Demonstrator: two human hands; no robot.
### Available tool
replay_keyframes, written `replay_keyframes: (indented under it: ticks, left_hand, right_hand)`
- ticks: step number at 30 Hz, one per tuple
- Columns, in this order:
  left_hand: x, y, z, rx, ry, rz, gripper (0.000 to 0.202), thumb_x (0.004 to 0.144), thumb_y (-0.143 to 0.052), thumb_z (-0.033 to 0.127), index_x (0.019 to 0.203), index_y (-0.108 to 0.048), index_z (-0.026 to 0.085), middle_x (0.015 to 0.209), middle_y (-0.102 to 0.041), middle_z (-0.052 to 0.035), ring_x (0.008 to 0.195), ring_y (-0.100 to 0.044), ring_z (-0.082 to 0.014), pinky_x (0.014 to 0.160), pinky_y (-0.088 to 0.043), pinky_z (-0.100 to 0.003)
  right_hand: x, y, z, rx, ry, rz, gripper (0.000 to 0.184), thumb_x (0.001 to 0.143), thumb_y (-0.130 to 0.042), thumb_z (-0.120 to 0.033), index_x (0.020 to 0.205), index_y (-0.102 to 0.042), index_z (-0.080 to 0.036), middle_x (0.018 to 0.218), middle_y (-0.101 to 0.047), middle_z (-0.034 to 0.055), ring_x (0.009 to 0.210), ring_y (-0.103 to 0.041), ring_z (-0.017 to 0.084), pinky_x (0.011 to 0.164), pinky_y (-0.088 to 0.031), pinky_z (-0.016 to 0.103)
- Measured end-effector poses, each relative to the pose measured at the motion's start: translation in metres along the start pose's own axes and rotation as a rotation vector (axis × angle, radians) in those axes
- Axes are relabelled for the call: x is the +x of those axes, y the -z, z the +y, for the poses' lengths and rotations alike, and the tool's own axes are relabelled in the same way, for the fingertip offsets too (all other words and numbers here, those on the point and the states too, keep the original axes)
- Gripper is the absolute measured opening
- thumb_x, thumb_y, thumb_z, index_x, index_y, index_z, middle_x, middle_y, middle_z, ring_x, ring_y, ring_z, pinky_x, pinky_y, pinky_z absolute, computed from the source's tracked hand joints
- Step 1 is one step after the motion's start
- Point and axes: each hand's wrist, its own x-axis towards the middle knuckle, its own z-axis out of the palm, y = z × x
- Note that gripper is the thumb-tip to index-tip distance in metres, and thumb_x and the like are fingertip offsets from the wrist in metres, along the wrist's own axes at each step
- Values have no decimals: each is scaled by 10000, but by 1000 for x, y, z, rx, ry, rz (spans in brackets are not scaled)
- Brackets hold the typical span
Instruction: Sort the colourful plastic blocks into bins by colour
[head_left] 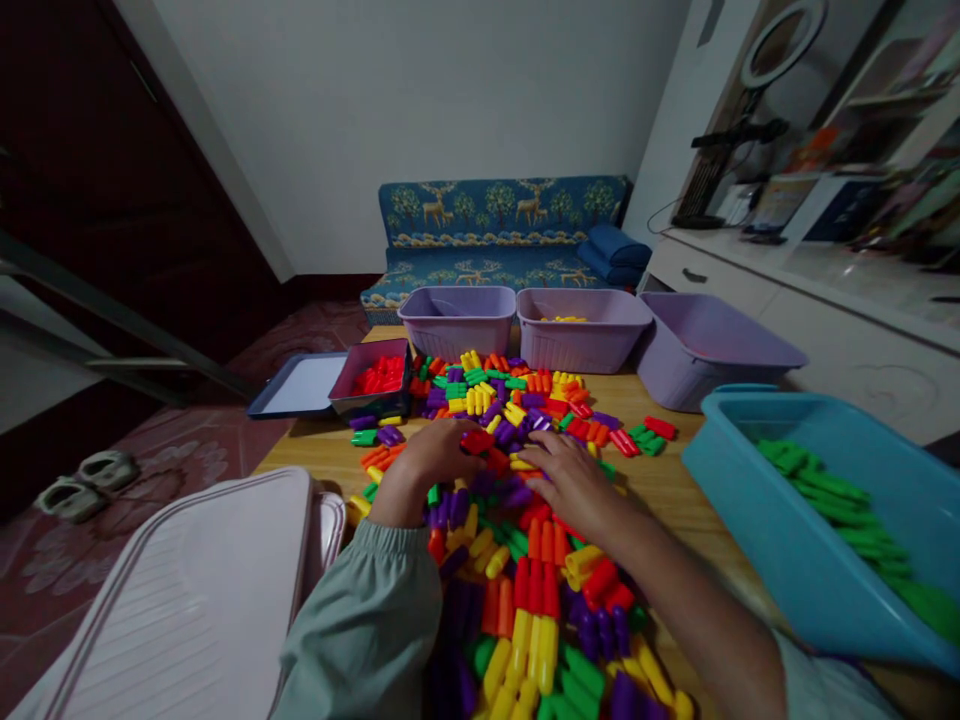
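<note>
A long pile of plastic building blocks (536,640) in red, orange, yellow, green and purple spreads down the wooden table. My left hand (436,462) is over the left side of the pile, its fingers curled round a red block (478,440). My right hand (574,478) rests on the pile just to the right, palm down with the fingers apart. Purple and red blocks lie between the two hands. The right fingertips touch the blocks, and I see nothing gripped in them.
Three purple bins, left (465,325), middle (585,345) and right (697,360), line the far edge; the middle one holds some yellow blocks. A blue bin (787,540) with green blocks stands right. A small box (352,400) holds red blocks. Pale lids (195,600) lie near left.
</note>
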Motion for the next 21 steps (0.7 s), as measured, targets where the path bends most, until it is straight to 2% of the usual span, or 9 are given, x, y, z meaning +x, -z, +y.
replay_keyframes:
  ticks: [2, 5, 8, 9, 11, 13, 17, 19, 21]
  left_hand:
    - [0, 0, -2, -5, 6, 1, 565, 742, -656, 417, 1279, -606, 250, 1183, -686, -79, 1080, -637, -269, 870, -480, -308]
    - [0, 0, -3, -16, 1, 4, 555, 749, -651, 430, 1272, -613, 249, 1188, -684, -81, 1090, -633, -269, 864, -481, -300]
    - [-1, 2, -2, -38, 4, -3, 551, 745, -651, 413, 1268, -616, 243, 1182, -686, -79, 1087, -634, -258, 848, -481, -280]
    - [-1, 3, -1, -43, 6, -7, 549, 744, -651, 407, 1267, -617, 244, 1180, -687, -76, 1086, -634, -255, 847, -479, -276]
    - [-2, 4, 0, -42, 12, -15, 549, 740, -653, 407, 1265, -619, 249, 1176, -689, -74, 1080, -636, -253, 847, -477, -276]
    - [-2, 4, 0, -38, 16, -19, 550, 741, -651, 409, 1268, -618, 253, 1172, -692, -73, 1075, -638, -253, 844, -477, -278]
    - [0, 2, -2, -33, 9, -22, 535, 754, -642, 392, 1273, -617, 262, 1180, -692, -71, 1071, -642, -251, 834, -476, -276]
    - [1, 2, -4, -33, -13, -23, 517, 768, -635, 395, 1269, -622, 269, 1190, -690, -64, 1064, -646, -242, 843, -470, -270]
    - [1, 2, -6, -35, -28, -13, 488, 787, -621, 403, 1258, -633, 276, 1167, -701, -57, 1033, -658, -231, 838, -467, -262]
  right_hand:
    - [-18, 13, -12, 31, 42, 3, 369, 850, -616, -219, 1218, -640, -211, 1352, -533, 107, 1230, -496, 257, 1077, -359, 446]
    - [-62, 16, -36, 83, 241, -31, 403, 841, -649, -323, 1240, -610, -285, 1350, -554, 61, 1265, -478, 243, 1126, -306, 459]
    - [-105, -8, -49, 41, 577, -96, 345, 862, -615, -418, 1195, -614, -328, 1340, -580, 25, 1263, -488, 227, 1143, -282, 450]
    - [-114, -18, -48, 2, 632, -77, 286, 892, -582, -392, 1173, -616, -353, 1325, -596, 0, 1252, -498, 206, 1147, -275, 443]
    - [-124, -32, -44, -77, 721, -70, 292, 923, -538, -362, 1209, -583, -390, 1339, -588, -9, 1288, -468, 211, 1148, -257, 474]
    - [-123, -34, -40, -108, 716, -102, 354, 920, -538, -350, 1271, -540, -398, 1404, -531, 11, 1368, -373, 252, 1145, -222, 538]
    - [-97, -17, -33, -81, 534, -159, 436, 861, -574, -321, 1296, -547, -320, 1568, -285, 45, 1464, -148, 294, 1156, -114, 592]
    - [-76, -12, -27, -97, 462, -111, 422, 846, -571, -265, 1266, -577, -292, 1583, -244, 46, 1471, -115, 284, 1161, -79, 590]
    - [-54, -11, -17, -131, 418, -53, 375, 840, -574, -231, 1211, -618, -271, 1569, -281, 57, 1465, -145, 282, 1160, -72, 594]
